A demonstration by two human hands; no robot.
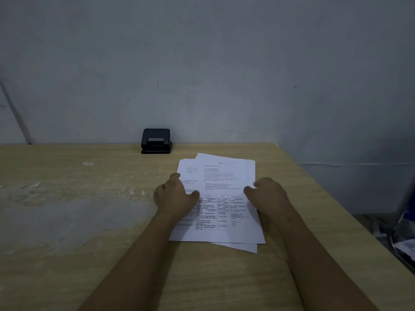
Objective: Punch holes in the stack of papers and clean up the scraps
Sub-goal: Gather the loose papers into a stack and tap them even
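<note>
A loose stack of printed white papers (221, 176) lies on the wooden table (89, 221), its sheets slightly fanned out of line. My left hand (174, 195) rests on the stack's left edge with the thumb on the top sheet. At the right edge, my right hand (268, 194) curls its fingers over the sheets. A black hole punch (156, 141) stands at the back of the table against the wall, apart from both hands. A few small white paper scraps (88, 163) lie on the table to the left.
A grey wall (202, 63) rises right behind the table. The table's right edge (336, 212) runs diagonally, with a metal frame and floor clutter (402, 239) beyond it. Pale dusty patches mark the left part of the tabletop.
</note>
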